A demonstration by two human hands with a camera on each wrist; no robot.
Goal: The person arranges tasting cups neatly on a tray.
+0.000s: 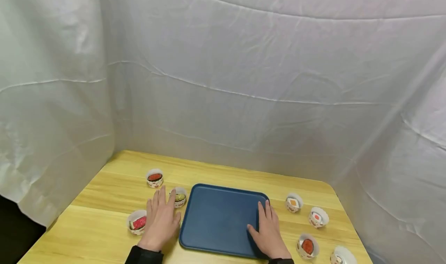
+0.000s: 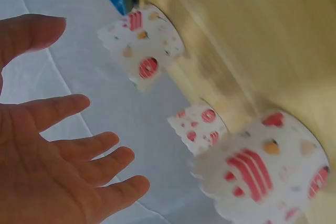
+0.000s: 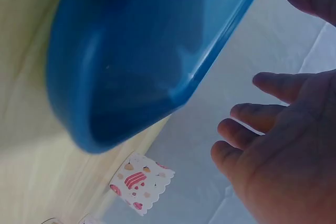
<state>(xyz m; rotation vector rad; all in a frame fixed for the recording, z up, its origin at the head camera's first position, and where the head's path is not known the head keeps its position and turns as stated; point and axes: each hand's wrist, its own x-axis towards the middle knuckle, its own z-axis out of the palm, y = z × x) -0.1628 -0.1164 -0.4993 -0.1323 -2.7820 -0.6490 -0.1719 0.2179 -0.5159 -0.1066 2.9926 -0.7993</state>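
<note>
A blue rectangular tray (image 1: 223,221) lies on the wooden table with nothing on it. My left hand (image 1: 161,221), fingers spread, hovers left of the tray among three paper cups. One cup (image 1: 138,222) with a pink-red piece is beside the wrist, another (image 1: 179,197) with a yellow-green piece is by the fingertips, and a third (image 1: 155,178) with an orange-red piece stands farther back. My right hand (image 1: 268,231) is held over the tray's right edge, fingers apart. In both wrist views, the left palm (image 2: 47,166) and right palm (image 3: 299,145) hold nothing.
Several similar paper cups stand right of the tray, among them one with an orange-and-white piece (image 1: 293,203), one with a red-and-white piece (image 1: 318,217) and one with a red piece (image 1: 307,246). A pale curtain (image 1: 244,101) hangs behind the table (image 1: 94,202) and along its sides.
</note>
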